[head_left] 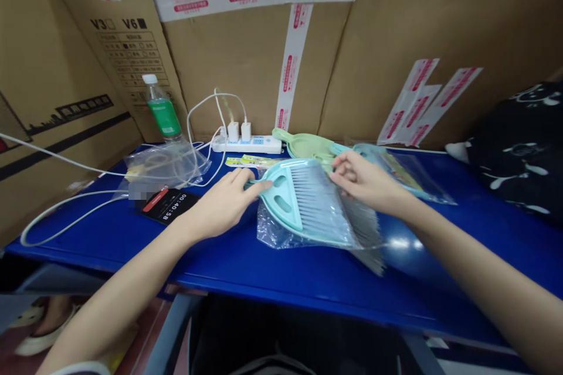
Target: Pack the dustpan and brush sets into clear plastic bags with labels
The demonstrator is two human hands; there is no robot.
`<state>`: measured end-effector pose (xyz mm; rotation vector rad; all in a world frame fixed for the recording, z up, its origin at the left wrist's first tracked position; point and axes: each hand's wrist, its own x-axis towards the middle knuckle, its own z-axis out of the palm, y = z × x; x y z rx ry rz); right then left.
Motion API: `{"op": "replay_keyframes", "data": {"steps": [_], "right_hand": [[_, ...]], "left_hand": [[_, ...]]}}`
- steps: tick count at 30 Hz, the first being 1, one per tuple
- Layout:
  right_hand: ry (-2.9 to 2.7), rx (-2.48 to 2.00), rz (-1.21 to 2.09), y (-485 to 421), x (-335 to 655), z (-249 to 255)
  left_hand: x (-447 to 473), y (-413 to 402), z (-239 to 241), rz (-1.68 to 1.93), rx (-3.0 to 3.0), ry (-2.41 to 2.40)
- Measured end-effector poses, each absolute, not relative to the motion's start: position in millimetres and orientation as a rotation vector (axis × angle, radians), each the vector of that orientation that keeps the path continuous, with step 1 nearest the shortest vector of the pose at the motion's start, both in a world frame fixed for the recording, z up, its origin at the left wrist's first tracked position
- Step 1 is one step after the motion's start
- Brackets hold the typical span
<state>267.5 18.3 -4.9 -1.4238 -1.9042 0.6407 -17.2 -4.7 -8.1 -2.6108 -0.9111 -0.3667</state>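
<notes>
A light-blue hand brush (281,196) with pale bristles lies over a matching dustpan, both inside a clear plastic bag (275,237). My left hand (229,199) is closed around the handle end at their left, its thumb on top. At the bag's upper right edge, my right hand (363,181) has its fingers curled in a pinch; what they hold is hidden. Grey bristles (369,246) of a second brush stick out from under the bag. Just behind is a light-green dustpan (308,145), partly covered by the blue set.
Behind my right hand rests another bagged blue set (396,167). A white power strip (264,145) with chargers and looping cables, a bottle (162,111), crumpled plastic (171,164) and a phone (171,205) are on the blue table (229,269). Cardboard walls (246,58) enclose the back.
</notes>
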Motion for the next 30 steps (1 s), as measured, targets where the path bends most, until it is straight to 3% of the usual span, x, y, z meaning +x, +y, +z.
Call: {"op": "replay_keyframes", "data": {"steps": [4,12,18,24,30], "right_hand": [[-1.715,-1.363,1.064,5.4,272.3,-12.3],[-1.448,-1.155,1.497,0.8,266.9,-13.8],[-1.430,-1.063,1.478,1.8,266.4,-17.7],[-1.489,-1.059,1.427,1.1,266.9,-14.5],[-1.489,-1.094,1.267,4.6,282.1,-8.5]], "left_hand": [[-17.9,-0.7,-7.6,-0.445,-2.600,-0.906],[-15.1,-0.8,-7.4,-0.509,-2.670,-0.907],[-7.9,-7.5,-7.3,-0.585,-2.543,-0.795],[-7.5,-16.4,-7.7,-0.439,-2.426,-0.556],[-29.7,-25.0,18.5,-0.567,-2.319,-0.633]]}}
